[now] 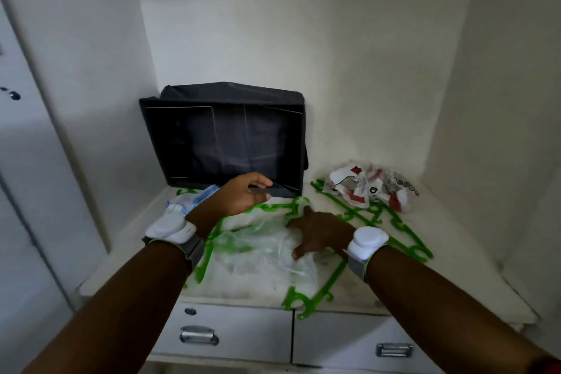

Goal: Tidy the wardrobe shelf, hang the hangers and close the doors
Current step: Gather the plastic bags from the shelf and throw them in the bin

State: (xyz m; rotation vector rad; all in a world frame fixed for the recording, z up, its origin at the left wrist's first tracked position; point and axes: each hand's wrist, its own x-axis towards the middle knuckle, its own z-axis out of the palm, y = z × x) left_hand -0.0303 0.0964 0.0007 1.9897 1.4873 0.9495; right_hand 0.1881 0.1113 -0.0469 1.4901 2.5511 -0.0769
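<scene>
Head view — the dark fabric storage box is lying tipped on its side at the back of the wardrobe shelf, its open mouth facing the person. The left hand is closing thumb and fingers on the box's lower front rim, probably to steady it or tip it upright so loose things can go in. The right hand is pressing down, fingers half curled, on a clear plastic bag just in front of the box; whether it is actually gripping the film, I cannot tell.

Green hangers are lying flat in front of the box and to its right, tangled — one is running under the bag, and another's hook is poking over the shelf's front edge above the drawers. None is hanging yet. A crumpled red-and-white wrapper is sitting right of the box on top of hanger arms; a blue-and-white packet is showing left of the left hand. Both bag and wrapper are pinning hangers, so they likely need clearing first.
</scene>
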